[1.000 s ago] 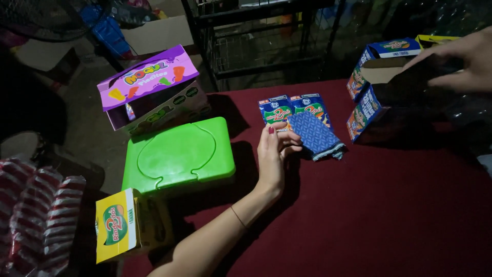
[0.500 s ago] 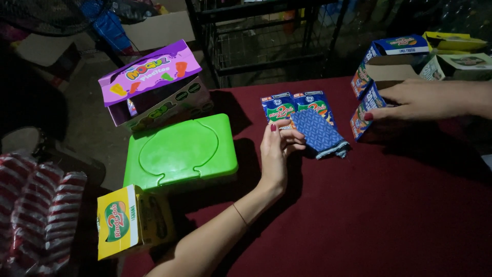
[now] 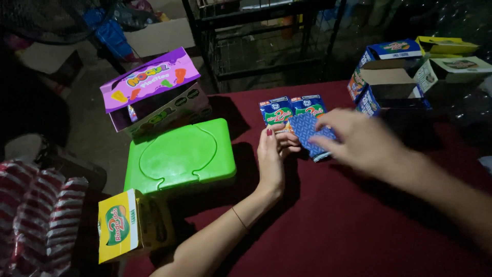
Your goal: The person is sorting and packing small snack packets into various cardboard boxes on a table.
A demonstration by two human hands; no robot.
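My left hand [image 3: 274, 154] rests on the dark red tablecloth [image 3: 333, 220], fingertips touching the near edge of two small blue-and-green snack packets [image 3: 292, 109] lying side by side. A blue patterned packet [image 3: 307, 131] lies over them, tilted. My right hand [image 3: 361, 141] hovers blurred just right of that blue packet, its fingers spread over the packet's right edge and apparently holding nothing.
A green plastic lidded box [image 3: 179, 156] sits left of my left hand, with a purple open carton [image 3: 151, 90] behind it and a yellow carton [image 3: 128, 225] in front. Open blue cartons [image 3: 389, 77] stand at the back right. Red-and-white packs [image 3: 41, 215] lie at far left.
My right hand has come from the blue cartons at the back right toward the packets in the middle. My left hand has stayed put.
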